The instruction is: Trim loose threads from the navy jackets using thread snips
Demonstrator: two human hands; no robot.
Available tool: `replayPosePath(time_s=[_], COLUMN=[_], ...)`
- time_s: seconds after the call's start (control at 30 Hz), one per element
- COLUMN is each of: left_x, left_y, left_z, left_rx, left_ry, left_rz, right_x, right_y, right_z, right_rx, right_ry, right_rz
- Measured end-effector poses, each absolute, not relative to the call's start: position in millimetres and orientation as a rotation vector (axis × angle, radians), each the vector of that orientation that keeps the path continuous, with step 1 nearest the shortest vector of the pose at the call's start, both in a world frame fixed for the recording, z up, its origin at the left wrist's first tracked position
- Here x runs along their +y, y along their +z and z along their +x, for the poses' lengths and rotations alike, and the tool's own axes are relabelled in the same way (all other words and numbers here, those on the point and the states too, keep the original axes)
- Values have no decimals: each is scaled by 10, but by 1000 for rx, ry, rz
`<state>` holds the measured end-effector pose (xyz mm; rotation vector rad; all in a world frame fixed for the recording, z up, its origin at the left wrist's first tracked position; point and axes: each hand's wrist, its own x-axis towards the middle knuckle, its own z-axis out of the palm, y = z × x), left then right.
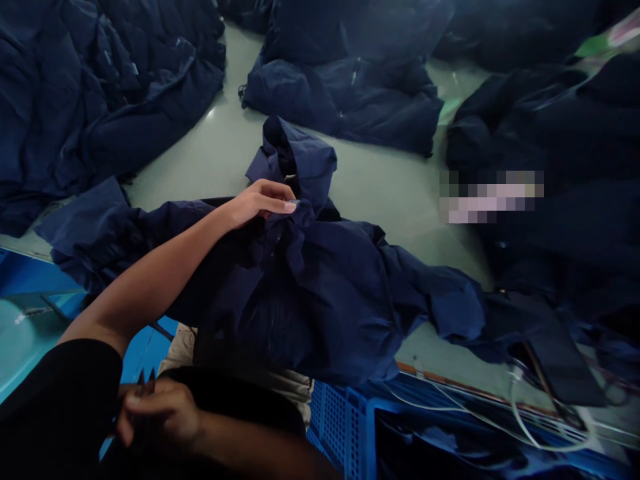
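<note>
A dark navy hooded jacket (pixel 330 287) lies spread over the front edge of the table, its hood (pixel 315 160) pointing away from me and its sleeves out to both sides. My left hand (pixel 270 203) pinches the jacket's fabric at the neck opening, just below the hood. Small snap-like dots show on the front placket under those fingers. Low at the left, close to my body, my right hand (pixel 163 410) is closed around thread snips (pixel 145 381), with two dark pointed blades sticking up. The snips' handle is hidden in the dim fingers.
Piles of navy garments lie at the left (pixel 100 100), back (pixel 340 93) and right (pixel 560 147) of the pale table (pixel 405 180). A dark phone (pixel 565 353) with a white cable (pixel 520 413) rests at the right edge. Below are a blue crate (pixel 345 427) and a teal stool (pixel 30 333).
</note>
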<state>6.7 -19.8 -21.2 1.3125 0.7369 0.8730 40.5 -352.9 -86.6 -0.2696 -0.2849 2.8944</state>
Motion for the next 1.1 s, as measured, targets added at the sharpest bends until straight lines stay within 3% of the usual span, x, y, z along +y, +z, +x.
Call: replayPosePath(time_s=[0.1, 0.27, 0.53, 0.73, 0.97, 1.1], left_x=[-199, -209, -213, -219, -219, -229], left_y=[-223, -225, -192, -201, -193, -193], left_z=[64, 65, 75, 63, 65, 61], left_rx=[734, 736, 731, 736, 731, 731], left_ry=[873, 871, 873, 869, 871, 869], left_rz=[1314, 1304, 1291, 1301, 1315, 1317], right_x=[-3540, -3453, -3478, -3393, -3426, -3360], right_y=[-922, -864, -842, -860, -877, -860], right_z=[410, 325, 403, 299, 326, 335], right_rx=[-325, -160, -289, -200, -317, -285], right_ry=[2915, 2626, 2837, 2616, 2831, 2759], right_rz=[-260, -460, -297, -482, -341, -405])
